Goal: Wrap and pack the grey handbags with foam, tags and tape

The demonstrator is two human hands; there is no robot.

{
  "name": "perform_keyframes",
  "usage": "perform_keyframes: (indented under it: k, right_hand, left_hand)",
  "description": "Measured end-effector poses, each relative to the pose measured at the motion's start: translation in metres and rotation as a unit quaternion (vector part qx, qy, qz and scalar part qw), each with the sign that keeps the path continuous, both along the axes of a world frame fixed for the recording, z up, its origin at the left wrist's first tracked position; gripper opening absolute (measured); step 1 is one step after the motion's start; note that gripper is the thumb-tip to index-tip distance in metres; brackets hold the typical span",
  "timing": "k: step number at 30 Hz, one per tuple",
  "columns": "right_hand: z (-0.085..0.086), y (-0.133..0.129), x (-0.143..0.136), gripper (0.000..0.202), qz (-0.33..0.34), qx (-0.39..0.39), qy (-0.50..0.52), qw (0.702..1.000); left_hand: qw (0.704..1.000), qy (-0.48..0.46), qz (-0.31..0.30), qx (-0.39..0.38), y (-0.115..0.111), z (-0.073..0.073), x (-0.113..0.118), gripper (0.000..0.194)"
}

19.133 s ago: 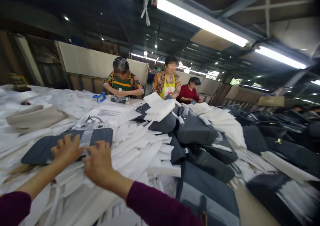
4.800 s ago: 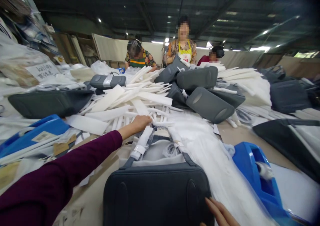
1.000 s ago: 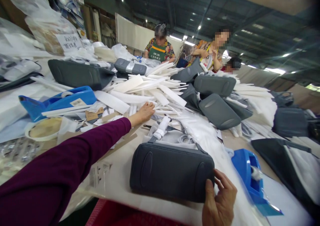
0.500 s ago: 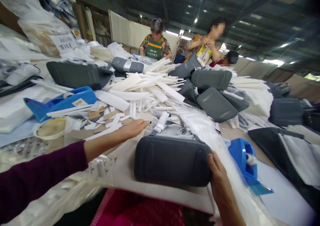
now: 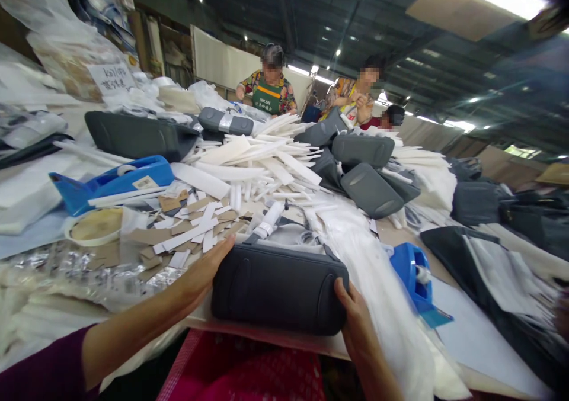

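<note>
Hands point(image 5: 204, 270) point(image 5: 355, 306) flank smooth, dark, round-cornered bag point(image 5: 280, 288), fingers pressed against ends; strips point(image 5: 267, 158) thin, white.

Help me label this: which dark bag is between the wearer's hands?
The bag nearest the camera, left hand and right hand at its ends; the other dark bags lie farther back.

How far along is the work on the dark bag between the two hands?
It seems partway. Looks done: a white wrap covers part of a strap on the dark bag. In hand: the right hand grips one side; the left hand is at the other. Perhaps left: an outer cover, since the front is bare.
</note>
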State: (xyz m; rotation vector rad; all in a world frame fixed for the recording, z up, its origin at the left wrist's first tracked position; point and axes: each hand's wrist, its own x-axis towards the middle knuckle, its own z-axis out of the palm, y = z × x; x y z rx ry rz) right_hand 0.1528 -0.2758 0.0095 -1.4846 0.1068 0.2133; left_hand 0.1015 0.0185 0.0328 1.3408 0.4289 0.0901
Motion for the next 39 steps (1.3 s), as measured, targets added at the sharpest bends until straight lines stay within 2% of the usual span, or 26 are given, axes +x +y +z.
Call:
perform_keyframes:
  k: [3,7,12,15,18,20,24,30,36,39]
  right_hand:
    - [0.004,0.001,-0.004,0.067,0.005,-0.016,-0.014,1.000]
    - [0.018,-0.001,0.014,0.071,0.010,-0.032,-0.082,0.996]
    - [0.035,0.004,0.043,0.071,0.097,-0.010,-0.079,0.992]
    - [0.040,0.006,0.047,0.082,0.134,-0.027,-0.071,0.988]
    - [0.043,0.005,0.046,0.094,0.128,-0.068,-0.078,0.986]
    - [0.044,0.004,0.044,0.094,0.124,-0.096,-0.085,0.984]
    - [0.043,0.005,0.042,0.081,0.111,-0.123,-0.097,0.981]
    - [0.040,0.012,0.042,0.064,0.058,-0.049,-0.053,0.996]
    - [0.037,0.015,0.044,0.056,0.111,-0.027,-0.029,0.993]
    - [0.031,0.015,0.054,0.057,0.120,-0.045,-0.068,0.990]
  left_hand:
    - [1.000,0.014,-0.010,0.003,0.004,0.001,-0.010,0.065]
    - [0.999,0.003,-0.021,0.050,0.004,0.002,-0.010,0.070]
    - [0.997,-0.009,-0.027,0.068,-0.001,0.005,-0.004,0.073]
    - [0.998,-0.011,-0.035,0.057,-0.003,0.005,-0.003,0.074]
    - [0.997,-0.029,-0.045,0.058,-0.004,0.005,-0.004,0.073]
    - [0.996,-0.040,-0.048,0.069,-0.005,0.004,-0.004,0.071]
    - [0.996,-0.037,-0.046,0.072,-0.006,0.004,-0.005,0.068]
    - [0.996,-0.032,-0.064,0.056,-0.005,0.008,-0.005,0.065]
    - [0.992,-0.072,-0.045,0.091,-0.002,-0.001,-0.002,0.068]
    - [0.988,-0.109,-0.026,0.109,-0.001,-0.009,0.002,0.072]
